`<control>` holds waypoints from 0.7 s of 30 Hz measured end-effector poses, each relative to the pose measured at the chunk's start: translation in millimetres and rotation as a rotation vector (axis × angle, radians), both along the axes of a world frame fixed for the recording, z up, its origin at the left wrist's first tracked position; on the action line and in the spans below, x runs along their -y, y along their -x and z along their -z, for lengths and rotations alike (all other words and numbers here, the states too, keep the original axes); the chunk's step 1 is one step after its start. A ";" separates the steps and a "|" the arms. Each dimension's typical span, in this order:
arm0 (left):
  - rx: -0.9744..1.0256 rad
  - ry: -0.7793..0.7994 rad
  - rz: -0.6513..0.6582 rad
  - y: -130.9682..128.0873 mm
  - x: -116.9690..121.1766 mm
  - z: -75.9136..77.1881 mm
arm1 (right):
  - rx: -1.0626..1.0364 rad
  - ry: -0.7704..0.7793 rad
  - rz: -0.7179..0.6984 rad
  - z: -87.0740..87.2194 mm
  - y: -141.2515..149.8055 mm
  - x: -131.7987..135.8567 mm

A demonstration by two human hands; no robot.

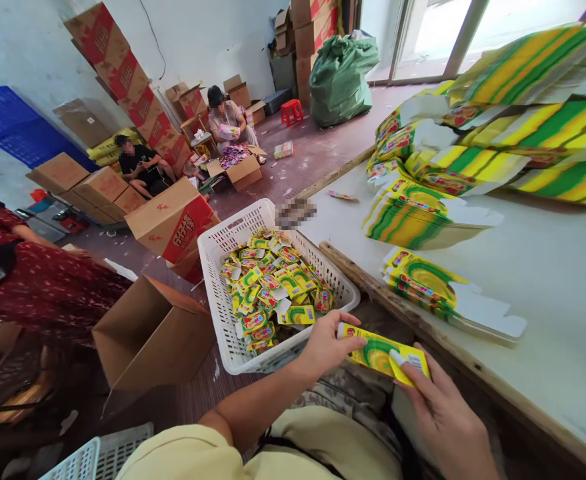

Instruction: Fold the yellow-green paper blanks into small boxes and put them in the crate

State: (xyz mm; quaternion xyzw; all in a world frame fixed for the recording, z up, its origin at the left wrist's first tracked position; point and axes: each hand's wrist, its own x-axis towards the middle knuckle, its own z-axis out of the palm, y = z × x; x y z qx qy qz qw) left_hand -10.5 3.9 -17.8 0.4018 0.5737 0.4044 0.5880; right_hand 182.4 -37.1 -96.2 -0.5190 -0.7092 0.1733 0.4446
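White, wooden-edged tabletop (547, 267) spreads out to the right of our landmark, a rectangular white perforated plastic basket (213, 280) holding a heap of small yellow-green card boxes (273, 287). Right by the basket's near corner, left hand (323, 343) and right hand (445, 403) pinch opposite ends of a slim yellow-green printed carton (373, 353). Squeeze unevenly, and its thin card could crease or slip.

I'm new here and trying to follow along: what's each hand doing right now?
Left hand: closed on one end of a yellow-green packet.
Right hand: closed on its other end.
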 end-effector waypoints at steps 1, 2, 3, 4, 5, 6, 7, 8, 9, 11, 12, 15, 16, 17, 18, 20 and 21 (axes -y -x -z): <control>-0.003 0.000 -0.004 -0.3 -0.2 0.2 | -0.019 -0.009 -0.036 0.8 -3.2 -1.6; -0.006 -0.001 -0.009 -0.6 0.1 0.4 | -0.037 -0.013 -0.072 1.6 -6.7 -3.4; -0.007 -0.003 -0.014 -1.0 0.7 0.5 | -0.053 -0.013 -0.103 2.3 -10.2 -5.2; -0.010 -0.005 -0.018 -1.3 1.5 0.5 | -0.066 -0.003 -0.129 3.0 -13.4 -6.8; -0.012 -0.006 -0.021 -1.4 2.3 0.4 | -0.076 0.013 -0.147 3.5 -16.1 -7.9; -0.014 -0.005 -0.026 -1.5 2.9 0.2 | -0.086 0.034 -0.157 3.7 -18.1 -8.5; -0.017 -0.003 -0.033 -1.5 3.3 -0.1 | -0.094 0.059 -0.166 3.6 -19.3 -8.5; -0.019 -0.002 -0.041 -1.3 3.4 -0.3 | -0.105 0.088 -0.174 3.1 -19.7 -8.0; -0.015 -0.004 -0.047 -1.0 3.1 -0.5 | -0.123 0.116 -0.182 2.2 -19.1 -7.1; -0.008 -0.021 -0.028 0.0 2.0 -0.5 | -0.182 0.168 -0.176 -0.9 -15.0 -4.8; -0.007 -0.030 -0.007 0.7 1.5 -0.4 | -0.217 0.188 -0.152 -3.3 -11.5 -3.6; -0.031 -0.059 0.033 3.7 1.0 -1.2 | -0.304 0.217 -0.020 -13.2 3.0 -2.2; -0.049 -0.066 0.028 5.2 0.8 -2.2 | -0.328 0.218 0.010 -17.1 8.2 -3.1; -0.069 -0.075 0.015 7.0 0.3 -3.5 | -0.351 0.235 0.002 -21.0 12.9 -4.7; -0.076 -0.072 0.007 9.0 -0.7 -5.0 | -0.376 0.237 -0.008 -24.8 16.8 -7.1; -0.060 -0.048 -0.001 12.1 -3.9 -8.1 | -0.378 0.252 -0.024 -31.8 22.1 -12.8; -0.028 -0.032 -0.002 12.8 -5.6 -9.5 | -0.377 0.252 -0.025 -35.0 23.6 -15.2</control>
